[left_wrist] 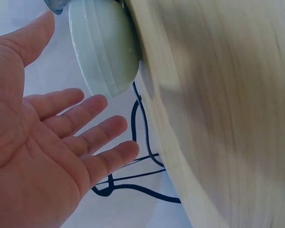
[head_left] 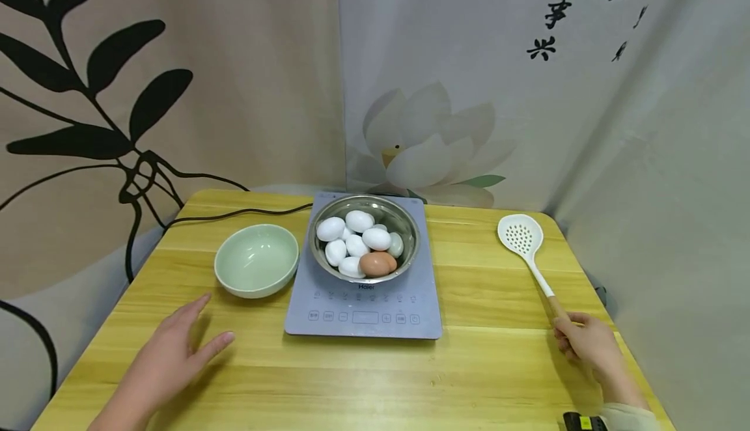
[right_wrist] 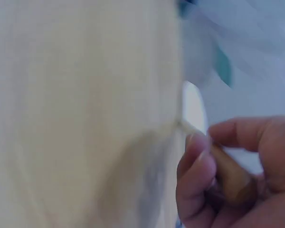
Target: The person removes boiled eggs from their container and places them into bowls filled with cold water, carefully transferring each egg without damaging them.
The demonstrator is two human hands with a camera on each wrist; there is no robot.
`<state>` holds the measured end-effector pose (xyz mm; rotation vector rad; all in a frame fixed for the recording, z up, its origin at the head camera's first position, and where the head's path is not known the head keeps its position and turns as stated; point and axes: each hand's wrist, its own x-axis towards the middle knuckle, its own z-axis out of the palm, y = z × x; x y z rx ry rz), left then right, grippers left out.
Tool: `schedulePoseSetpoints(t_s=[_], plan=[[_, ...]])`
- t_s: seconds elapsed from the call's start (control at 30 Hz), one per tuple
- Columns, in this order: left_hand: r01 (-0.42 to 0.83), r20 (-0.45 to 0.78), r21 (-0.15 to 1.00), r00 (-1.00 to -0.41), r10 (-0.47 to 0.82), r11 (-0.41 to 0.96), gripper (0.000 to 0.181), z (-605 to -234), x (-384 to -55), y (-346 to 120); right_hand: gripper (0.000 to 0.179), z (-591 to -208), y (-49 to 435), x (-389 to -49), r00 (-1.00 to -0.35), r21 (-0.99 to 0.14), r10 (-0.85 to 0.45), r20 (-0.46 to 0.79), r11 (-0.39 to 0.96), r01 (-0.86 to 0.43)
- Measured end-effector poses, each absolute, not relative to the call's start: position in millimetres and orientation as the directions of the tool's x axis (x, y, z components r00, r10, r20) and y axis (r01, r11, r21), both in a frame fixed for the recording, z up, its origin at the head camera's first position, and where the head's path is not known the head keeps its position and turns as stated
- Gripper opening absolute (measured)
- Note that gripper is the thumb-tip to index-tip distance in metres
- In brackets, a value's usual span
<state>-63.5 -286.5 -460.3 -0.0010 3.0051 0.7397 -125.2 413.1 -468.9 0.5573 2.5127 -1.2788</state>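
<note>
My right hand (head_left: 588, 342) grips the wooden handle of a white slotted skimmer (head_left: 521, 234) at the table's right side. In the right wrist view, fingers and thumb curl round that handle (right_wrist: 233, 178). My left hand (head_left: 168, 351) is held with fingers spread, just in front of a pale green bowl (head_left: 256, 262), holding nothing. The left wrist view shows its palm and straight fingers close to the bowl. Between the hands, a steel bowl (head_left: 413, 249) with several white eggs (head_left: 377, 239) and brown eggs (head_left: 375, 264) sits on an induction cooker (head_left: 363, 317).
A black power cord (head_left: 246, 211) runs from the cooker over the left edge of the wooden table (head_left: 492, 379). Behind hangs a printed curtain (head_left: 263, 79) with leaf and lotus patterns. A black wrist device (head_left: 584, 422) lies by the right sleeve (head_left: 628, 418).
</note>
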Motion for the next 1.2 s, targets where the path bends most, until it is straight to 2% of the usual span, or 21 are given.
schedulePoseSetpoints(t_s=[0.07,0.17,0.23,0.33,0.4,0.43,0.6,0.67,0.87,1.0,1.2], plan=[[-0.014,-0.046,0.462,-0.999,0.008,0.887,0.100,-461.0,-63.3,-287.0,0.054,-462.7,422.8,-118.9,-0.898,-0.821,0.180,-0.402,0.364,0.440],[-0.019,-0.049,0.465,-0.999,0.004,0.885,0.100,-462.4,-63.2,-287.6,0.038,-459.9,433.3,-111.2,-0.944,-0.950,0.120,-0.307,0.027,0.312],[-0.019,-0.049,0.472,-0.999,0.004,0.881,0.099,-463.7,-62.8,-287.4,0.029,-462.0,432.2,-110.9,-0.968,-0.956,0.142,-0.209,-0.237,0.172],[-0.010,-0.036,0.487,-0.999,0.009,0.873,0.097,-466.2,-61.9,-285.2,0.035,-465.0,421.3,-123.0,-0.948,-0.882,0.290,-0.131,-0.471,-0.023],[0.002,-0.021,0.497,-1.000,0.015,0.868,0.096,-467.7,-61.1,-281.5,0.034,-465.5,413.2,-135.4,-0.900,-0.854,0.413,-0.141,-0.510,-0.100],[0.010,-0.009,0.502,-1.000,0.017,0.865,0.095,-468.2,-60.4,-278.8,0.032,-465.7,410.6,-141.8,-0.875,-0.868,0.457,-0.161,-0.488,-0.095],[0.053,0.037,0.508,-0.999,0.039,0.860,0.090,-468.8,-55.2,-257.6,0.040,-467.4,407.4,-160.6,-0.812,-0.923,0.502,-0.297,-0.368,0.111],[0.065,0.051,0.505,-0.998,0.046,0.861,0.088,-468.1,-52.6,-246.9,0.042,-467.4,407.7,-163.2,-0.798,-0.911,0.502,-0.334,-0.390,0.136],[0.115,0.107,0.524,-0.992,0.068,0.844,0.079,-462.6,-45.8,-216.8,0.036,-459.9,405.2,-166.0,-0.721,-0.857,0.582,-0.377,-0.514,0.033],[0.175,0.167,0.522,-0.981,0.101,0.835,0.075,-460.0,-41.9,-201.1,0.037,-449.6,400.3,-158.5,-0.739,-0.855,0.568,-0.363,-0.519,0.021],[0.304,0.297,0.412,-0.936,0.189,0.859,0.071,-464.1,-37.5,-175.4,0.038,-423.1,384.2,-147.3,-0.846,-0.858,0.475,-0.244,-0.513,-0.040]])
